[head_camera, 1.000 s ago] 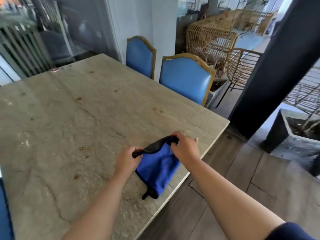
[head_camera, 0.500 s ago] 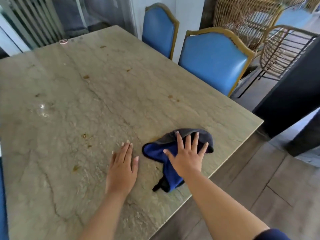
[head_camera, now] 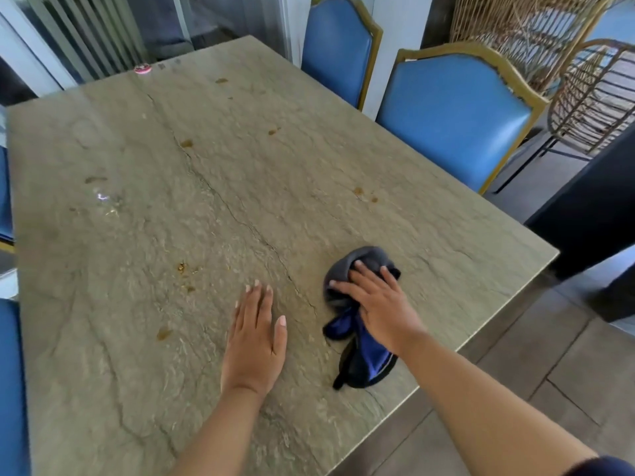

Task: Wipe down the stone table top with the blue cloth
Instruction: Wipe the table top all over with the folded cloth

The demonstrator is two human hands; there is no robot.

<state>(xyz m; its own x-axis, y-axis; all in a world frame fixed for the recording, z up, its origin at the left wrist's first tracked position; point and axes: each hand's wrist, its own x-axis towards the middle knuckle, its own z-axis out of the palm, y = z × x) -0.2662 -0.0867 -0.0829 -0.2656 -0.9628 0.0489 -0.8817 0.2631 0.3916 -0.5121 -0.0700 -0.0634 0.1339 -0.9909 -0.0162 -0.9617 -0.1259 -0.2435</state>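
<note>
The stone table top (head_camera: pixel 213 201) is greenish grey, with a long crack down its middle and several brown spots. A blue cloth (head_camera: pixel 369 355) with a grey underside and black trim lies bunched near the table's right front edge. My right hand (head_camera: pixel 378 304) presses down on the cloth, fingers curled into its grey part. Just left of the cloth, my left hand (head_camera: pixel 256 334) lies flat on the bare stone, fingers together, holding nothing.
Two blue padded chairs (head_camera: pixel 453 115) stand along the table's far right side, with wicker chairs (head_camera: pixel 591 94) behind them. More blue seats (head_camera: pixel 10 389) line the left edge. A small pink cap (head_camera: pixel 143 69) sits at the far table edge. A dark pillar (head_camera: pixel 591 214) stands right.
Both hands let go of the cloth's top edge. The left hand went flat onto the stone; the right hand pressed onto the cloth and bunched it, sliding it slightly away from me.
</note>
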